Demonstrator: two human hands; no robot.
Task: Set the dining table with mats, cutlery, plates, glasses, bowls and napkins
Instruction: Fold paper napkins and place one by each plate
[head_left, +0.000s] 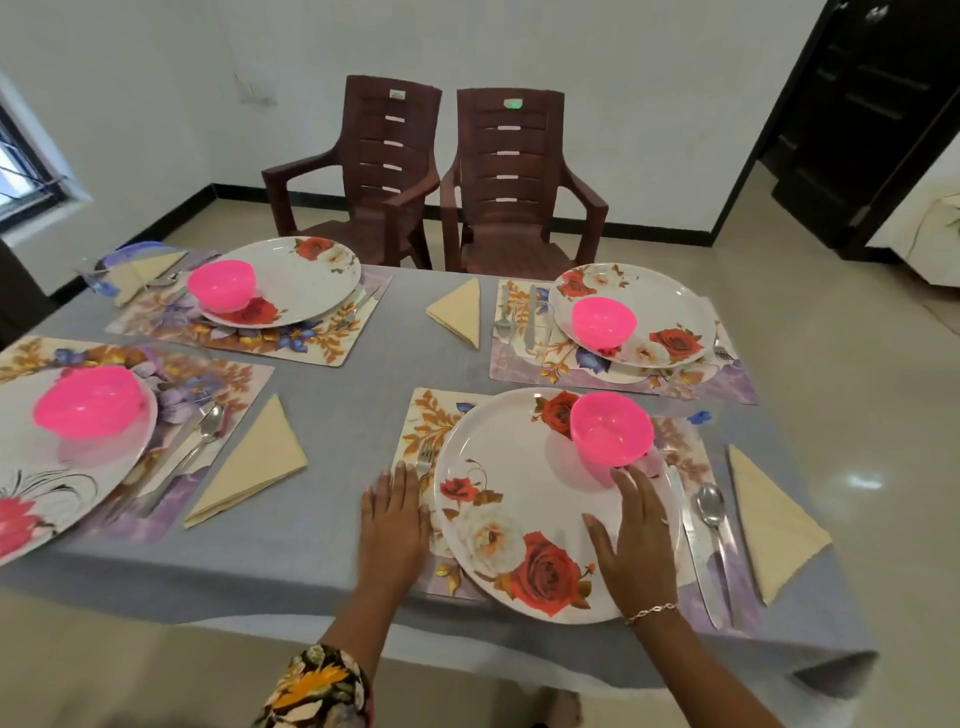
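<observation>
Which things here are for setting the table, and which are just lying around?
For the job: floral mats, plates, pink bowls, folded napkins, fork, knife, spoon; left hand and right hand rest open at the near setting.
Just around: brown chairs, dark door, window.

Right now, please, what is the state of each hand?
Left hand: open, fingers straight, at the mat edge beside the plate.
Right hand: open, over the plate, holding nothing.
</observation>
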